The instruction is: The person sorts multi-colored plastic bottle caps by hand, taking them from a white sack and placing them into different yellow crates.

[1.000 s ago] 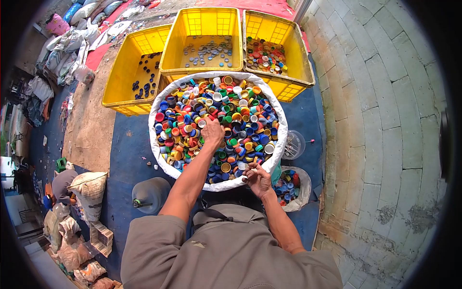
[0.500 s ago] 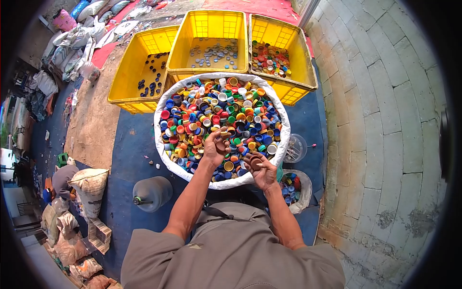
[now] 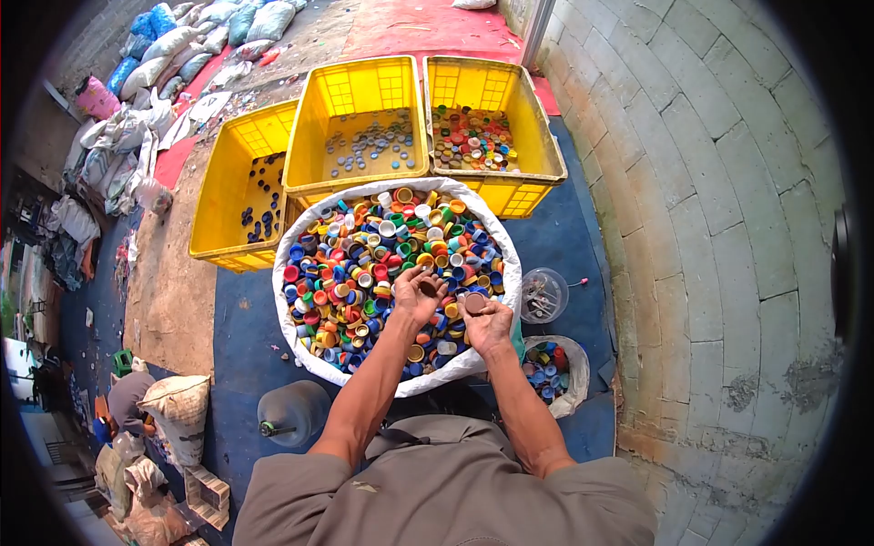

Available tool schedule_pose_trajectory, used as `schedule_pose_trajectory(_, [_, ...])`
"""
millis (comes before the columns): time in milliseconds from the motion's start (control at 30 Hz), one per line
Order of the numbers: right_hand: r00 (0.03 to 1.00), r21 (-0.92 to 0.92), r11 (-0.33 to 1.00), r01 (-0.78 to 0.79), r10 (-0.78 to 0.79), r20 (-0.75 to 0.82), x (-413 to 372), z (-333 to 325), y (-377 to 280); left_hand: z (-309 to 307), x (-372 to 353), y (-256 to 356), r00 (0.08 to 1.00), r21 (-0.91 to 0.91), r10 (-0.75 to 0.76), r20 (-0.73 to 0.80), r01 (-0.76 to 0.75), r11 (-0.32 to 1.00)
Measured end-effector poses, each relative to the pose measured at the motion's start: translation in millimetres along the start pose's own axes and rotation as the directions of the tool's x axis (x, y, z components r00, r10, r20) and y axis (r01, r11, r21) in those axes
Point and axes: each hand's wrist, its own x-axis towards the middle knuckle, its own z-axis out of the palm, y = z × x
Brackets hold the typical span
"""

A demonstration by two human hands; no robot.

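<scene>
We can't follow the left hand's (image 3: 419,296) grip in full: curled fingers cover part of the dark cap (image 3: 427,288). The brown cap (image 3: 474,302) hides fingertips of the right hand (image 3: 489,325). Both hands and forearms mask some bottle caps (image 3: 364,273); lower layers lie buried, markings too small for us to read. Small pieces in the clear tub (image 3: 544,308) defy naming. At left, a filled sack (image 3: 177,409) partly covers a crouching person (image 3: 129,400). Bottom edge crops our grey-brown shirt (image 3: 446,491); top edge trims a pale sack (image 3: 473,4).
</scene>
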Motion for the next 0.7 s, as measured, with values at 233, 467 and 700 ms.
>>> schedule_pose_trajectory(233, [0.875,0.093,0.99,0.105,-0.136,0.465,53,161,-95,202,64,31,0.956,0.107,0.179,0.232,-0.208,0.972])
schedule_pose_trajectory(467, [0.915,-0.13,0.96,0.247,-0.188,0.356,30,123,-89,151,18,60,0.953,0.2,0.286,0.096,-0.3,0.933])
schedule_pose_trajectory(700, [0.934,-0.806,0.509,0.302,-0.326,0.144,-14,-38,-13,-9,-85,58,0.859,0.32,0.466,-0.212,-0.39,0.864])
